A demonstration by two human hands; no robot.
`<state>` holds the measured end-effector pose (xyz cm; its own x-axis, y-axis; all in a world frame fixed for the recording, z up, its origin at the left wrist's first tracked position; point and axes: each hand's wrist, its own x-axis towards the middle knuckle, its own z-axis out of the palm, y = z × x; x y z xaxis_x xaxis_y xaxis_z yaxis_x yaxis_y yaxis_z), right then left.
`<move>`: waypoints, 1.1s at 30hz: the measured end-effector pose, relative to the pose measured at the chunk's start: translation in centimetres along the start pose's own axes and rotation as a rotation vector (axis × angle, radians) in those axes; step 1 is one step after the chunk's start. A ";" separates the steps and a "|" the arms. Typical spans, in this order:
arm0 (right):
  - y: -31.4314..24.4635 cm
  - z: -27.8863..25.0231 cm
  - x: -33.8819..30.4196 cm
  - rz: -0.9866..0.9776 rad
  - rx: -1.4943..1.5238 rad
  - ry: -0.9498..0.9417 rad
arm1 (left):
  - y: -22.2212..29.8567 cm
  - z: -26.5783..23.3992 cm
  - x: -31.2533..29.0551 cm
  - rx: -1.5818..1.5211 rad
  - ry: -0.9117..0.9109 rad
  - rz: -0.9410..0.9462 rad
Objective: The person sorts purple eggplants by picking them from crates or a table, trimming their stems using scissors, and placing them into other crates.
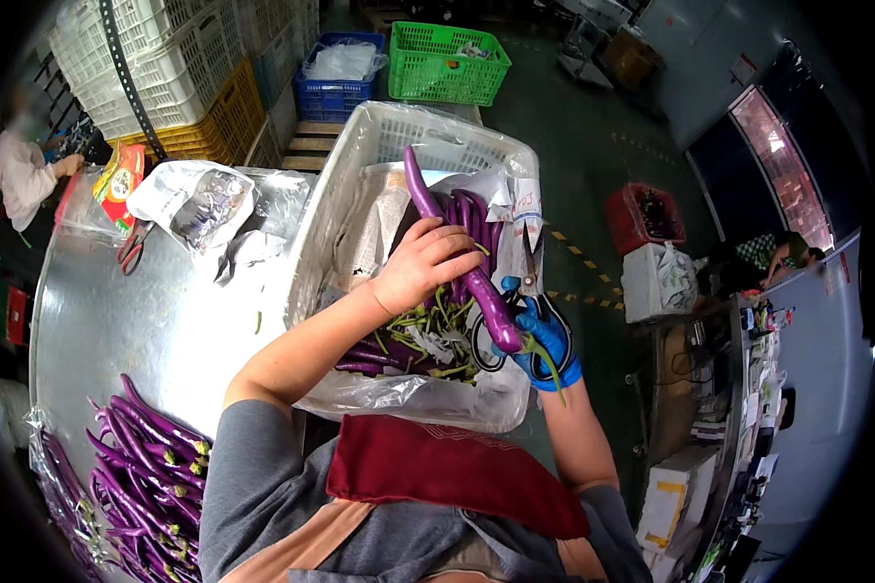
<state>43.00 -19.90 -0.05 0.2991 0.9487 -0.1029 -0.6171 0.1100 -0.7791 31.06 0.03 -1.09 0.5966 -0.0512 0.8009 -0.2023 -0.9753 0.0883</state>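
My bare left hand (423, 267) is wrapped round the middle of a long purple eggplant (496, 316), which slants over a white plastic crate (457, 146). The eggplant's green stem end points down toward my right hand (551, 340), which wears a blue glove. Black-handled scissors (529, 262) sit in that gloved hand, blades pointing away from me; the eggplant partly covers the handles. Clear film and newspaper (369, 228) line the crate. Inside lie more eggplants (472, 214) at the far side and many cut green stems (423, 325) nearer me.
On the metal table (194, 335) at left lie a heap of eggplants (146, 476), red-handled scissors (131, 251) and a plastic bag (199, 199). Stacked crates (156, 68), a blue crate (335, 97) and a green crate (447, 68) stand beyond. Other people are at both sides.
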 end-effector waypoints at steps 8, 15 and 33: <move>0.9 1.8 1.0 -0.020 -0.017 -0.010 | 0.6 0.6 0.3 0.142 0.192 -0.203; 2.4 0.4 1.3 0.095 0.493 -0.165 | -1.4 2.3 -1.1 -1.191 0.510 -1.088; 3.8 -0.7 -0.7 0.062 0.549 -0.295 | 0.2 0.7 0.3 -1.792 0.389 -1.074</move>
<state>40.94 -20.39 -3.40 0.0855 0.9915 0.0978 -0.9342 0.1139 -0.3381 31.73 -0.34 -1.28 0.8527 0.5135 0.0956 -0.4541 0.6382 0.6217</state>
